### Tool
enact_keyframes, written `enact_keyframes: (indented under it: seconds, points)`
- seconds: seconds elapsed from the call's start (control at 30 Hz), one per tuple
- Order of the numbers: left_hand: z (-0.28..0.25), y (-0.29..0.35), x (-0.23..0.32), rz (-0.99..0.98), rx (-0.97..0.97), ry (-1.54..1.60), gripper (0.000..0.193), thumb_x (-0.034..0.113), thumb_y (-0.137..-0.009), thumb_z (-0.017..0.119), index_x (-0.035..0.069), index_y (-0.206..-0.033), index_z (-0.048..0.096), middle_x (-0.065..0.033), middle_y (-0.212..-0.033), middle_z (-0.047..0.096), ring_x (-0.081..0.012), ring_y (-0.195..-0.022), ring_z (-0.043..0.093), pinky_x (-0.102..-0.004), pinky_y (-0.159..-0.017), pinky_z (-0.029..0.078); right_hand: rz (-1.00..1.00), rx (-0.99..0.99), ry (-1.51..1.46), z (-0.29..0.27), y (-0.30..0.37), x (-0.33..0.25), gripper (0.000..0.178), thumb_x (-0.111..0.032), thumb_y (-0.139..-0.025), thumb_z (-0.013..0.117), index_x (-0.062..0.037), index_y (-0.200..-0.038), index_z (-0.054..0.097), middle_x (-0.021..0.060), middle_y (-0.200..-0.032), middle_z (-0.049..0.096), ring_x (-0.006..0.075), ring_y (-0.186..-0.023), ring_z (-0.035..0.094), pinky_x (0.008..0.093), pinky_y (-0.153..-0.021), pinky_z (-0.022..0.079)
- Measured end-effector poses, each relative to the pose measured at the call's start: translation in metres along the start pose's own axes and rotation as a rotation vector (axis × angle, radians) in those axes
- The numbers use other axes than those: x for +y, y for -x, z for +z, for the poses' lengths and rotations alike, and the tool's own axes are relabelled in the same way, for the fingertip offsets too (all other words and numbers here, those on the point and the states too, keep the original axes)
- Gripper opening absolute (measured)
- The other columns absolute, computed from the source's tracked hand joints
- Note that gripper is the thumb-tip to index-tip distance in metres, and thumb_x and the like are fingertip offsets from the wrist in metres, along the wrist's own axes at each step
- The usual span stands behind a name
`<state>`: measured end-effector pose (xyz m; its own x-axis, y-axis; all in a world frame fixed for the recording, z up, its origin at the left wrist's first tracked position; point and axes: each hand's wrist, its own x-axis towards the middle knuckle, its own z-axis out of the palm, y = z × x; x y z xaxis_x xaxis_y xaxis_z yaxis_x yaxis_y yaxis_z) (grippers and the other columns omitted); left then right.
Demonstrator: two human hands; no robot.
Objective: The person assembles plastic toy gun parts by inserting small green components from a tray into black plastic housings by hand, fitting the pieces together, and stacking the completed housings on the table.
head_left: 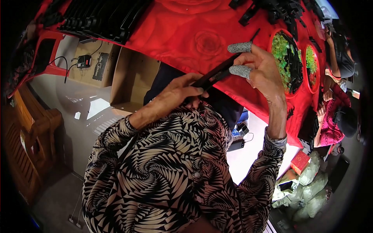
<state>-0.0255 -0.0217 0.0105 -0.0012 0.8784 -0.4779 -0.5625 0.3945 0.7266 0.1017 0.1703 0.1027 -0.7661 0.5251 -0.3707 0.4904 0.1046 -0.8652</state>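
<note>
My left hand (182, 90) is closed around the near end of a long, narrow black plastic part (217, 70), held at a slant over the table's front edge. At its far end my right hand (262, 68) grips it, the thumb pressed near its side and the other fingers bent. Grey textured finger cots (240, 47) cover my right thumb and index finger. A thin black strip shows just beyond the index finger. My left fingertips are partly hidden behind the part.
On the red cloth (175, 42) stand red-rimmed trays (272, 42) of green pieces and black parts. Black parts are stacked in a row (101, 19) at far left and heaped (278, 11) at far right. An open cardboard box (134, 75) sits below. Co-workers (338, 112) sit at right.
</note>
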Motion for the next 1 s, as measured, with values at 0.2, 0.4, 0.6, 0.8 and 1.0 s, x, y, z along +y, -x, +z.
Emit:
enact_keyframes:
  seconds: [0.2,0.4,0.6,0.8,1.0]
  points:
    - [-0.017,0.007,0.015,-0.021,-0.023,-0.158,0.043,0.014,-0.09,0.047,-0.001,-0.13,0.048,-0.0065,-0.094,0.064,-0.0112,-0.069,0.057,-0.0233,-0.066,0.044,0.02,-0.024,0.072,0.014,-0.007,0.013,0.035,0.004,-0.077,0.071,-0.0017,-0.111,0.063,0.0031,-0.08,0.066,0.0032,-0.06,0.05,0.0193,-0.053,0.037]
    - [-0.025,-0.001,0.009,0.007,-0.042,-0.218,0.041,0.015,-0.09,0.05,-0.001,-0.127,0.05,-0.0037,-0.086,0.061,-0.0096,-0.069,0.051,-0.0229,-0.066,0.043,0.029,0.045,0.005,0.025,-0.005,0.019,0.036,0.003,-0.075,0.074,0.001,-0.109,0.063,0.0081,-0.083,0.068,0.0083,-0.07,0.059,0.0206,-0.063,0.043]
    - [-0.024,-0.002,0.007,0.033,-0.01,-0.313,0.04,0.014,-0.09,0.051,-0.001,-0.127,0.051,-0.0036,-0.085,0.062,-0.0087,-0.07,0.051,-0.0223,-0.066,0.042,0.02,0.113,0.032,0.032,0.003,0.017,0.035,0.004,-0.076,0.072,0.0021,-0.11,0.061,0.0087,-0.083,0.068,0.0092,-0.074,0.061,0.0211,-0.065,0.047]
    - [-0.023,-0.002,0.007,0.06,-0.005,-0.338,0.039,0.014,-0.089,0.052,-0.002,-0.125,0.053,-0.0041,-0.085,0.062,-0.0091,-0.07,0.051,-0.0225,-0.068,0.043,-0.017,0.165,0.03,0.04,0.009,0.022,0.036,0.006,-0.078,0.07,0.003,-0.112,0.06,0.0082,-0.084,0.068,0.0096,-0.077,0.063,0.0213,-0.067,0.049]
    - [-0.021,-0.001,0.007,0.073,0.003,-0.342,0.039,0.015,-0.088,0.052,0.0,-0.124,0.054,-0.0042,-0.085,0.061,-0.0095,-0.071,0.051,-0.0231,-0.067,0.042,-0.049,0.181,-0.077,0.046,0.01,0.033,0.036,0.011,-0.078,0.067,0.0048,-0.113,0.058,0.0096,-0.086,0.068,0.0117,-0.079,0.065,0.0221,-0.07,0.051]
